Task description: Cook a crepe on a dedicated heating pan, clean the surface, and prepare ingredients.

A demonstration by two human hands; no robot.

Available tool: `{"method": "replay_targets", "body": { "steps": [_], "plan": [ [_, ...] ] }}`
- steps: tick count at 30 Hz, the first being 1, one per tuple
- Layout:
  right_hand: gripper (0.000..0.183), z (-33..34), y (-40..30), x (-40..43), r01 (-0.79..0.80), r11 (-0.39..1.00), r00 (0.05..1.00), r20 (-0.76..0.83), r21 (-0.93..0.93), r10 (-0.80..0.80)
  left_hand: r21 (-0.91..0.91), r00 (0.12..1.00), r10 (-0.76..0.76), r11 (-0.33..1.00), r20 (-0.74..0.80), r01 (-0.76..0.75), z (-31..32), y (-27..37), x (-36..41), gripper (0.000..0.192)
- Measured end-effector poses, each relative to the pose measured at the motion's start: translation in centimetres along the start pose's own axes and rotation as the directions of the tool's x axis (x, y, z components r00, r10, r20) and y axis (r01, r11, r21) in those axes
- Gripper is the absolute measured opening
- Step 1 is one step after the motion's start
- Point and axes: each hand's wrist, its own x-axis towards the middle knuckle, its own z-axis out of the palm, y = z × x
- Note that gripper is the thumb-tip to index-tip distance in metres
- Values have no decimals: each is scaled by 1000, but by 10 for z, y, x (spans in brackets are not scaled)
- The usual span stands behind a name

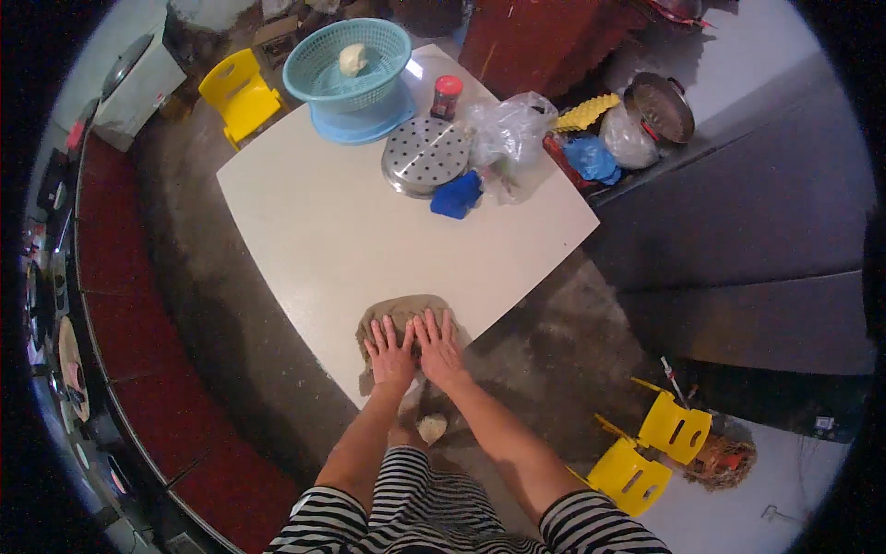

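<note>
A brown cloth (408,306) lies bunched near the closest corner of the white table (332,228). On its left part my left hand (392,353) rests palm down with the fingers spread. Beside it, my right hand (437,344) presses flat on the right part of the cloth, its fingers apart. The two hands are close together, thumbs almost meeting. Neither hand grips anything that shows.
Farther back stand a teal colander (304,76) holding a pale lump, a red-lidded jar (446,97), a perforated metal steamer plate (426,152), a blue cloth (457,196) and a clear plastic bag (512,131). A yellow chair (242,93) stands beyond the left edge.
</note>
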Motion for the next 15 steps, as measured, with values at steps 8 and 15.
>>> {"method": "replay_targets", "body": {
  "steps": [8,15],
  "plan": [
    [66,-31,80,61,27,988,993,-106,-149,-43,-27,993,-92,996,-69,91,-19,53,87,72],
    [73,-70,178,86,-70,988,993,-109,-140,54,11,994,46,999,-103,-45,-43,129,169,71]
  ]
}}
